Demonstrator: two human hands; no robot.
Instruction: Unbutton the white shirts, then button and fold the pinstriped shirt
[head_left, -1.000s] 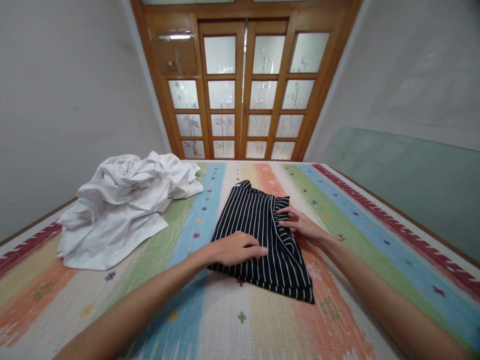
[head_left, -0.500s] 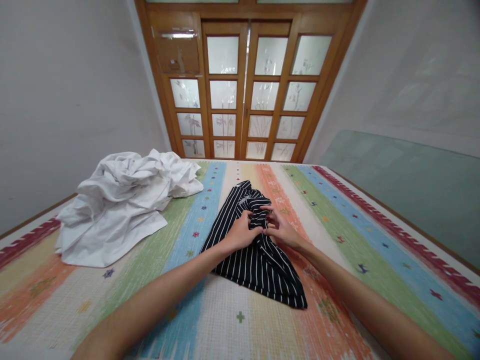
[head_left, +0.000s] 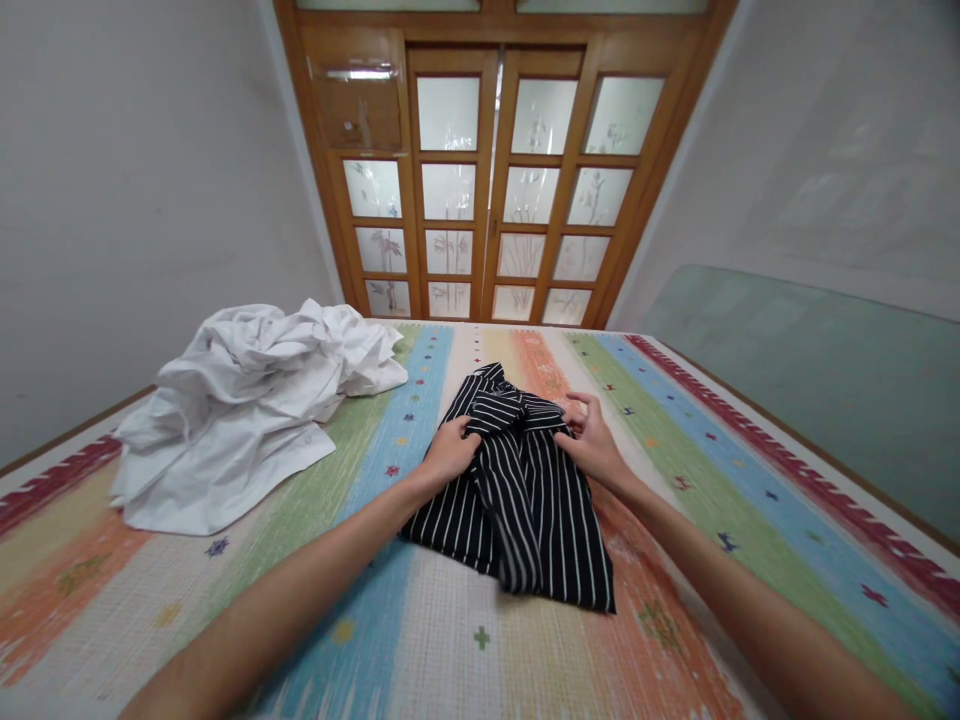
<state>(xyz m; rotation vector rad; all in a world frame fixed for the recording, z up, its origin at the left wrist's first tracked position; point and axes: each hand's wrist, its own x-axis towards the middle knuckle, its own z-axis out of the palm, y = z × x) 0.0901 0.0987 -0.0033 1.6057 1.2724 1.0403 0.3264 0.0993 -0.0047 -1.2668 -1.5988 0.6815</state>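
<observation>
A black shirt with white stripes (head_left: pixel 559 515) lies partly folded on the colourful striped cover, its collar end pointing away from me. One sleeve-like strip hangs down its middle towards me. My left hand (head_left: pixel 452 448) is closed on the cloth near the upper left, thumb on top and the other fingertips hidden by fabric. At the upper right edge, my right hand (head_left: pixel 592 440) pinches the shirt between thumb and fingers, with the index finger raised and bent.
A crumpled white cloth (head_left: pixel 247 410) lies to the left on the striped cover (head_left: pixel 442 640). Grey walls stand on both sides, and a pale green panel (head_left: pixel 810 370) leans along the right. Wooden doors with glass panes (head_left: pixel 491 180) are beyond the far edge.
My hands were close together at the shirt's middle. They have moved apart, left and right, spreading the upper part, and the middle strip now hangs towards me.
</observation>
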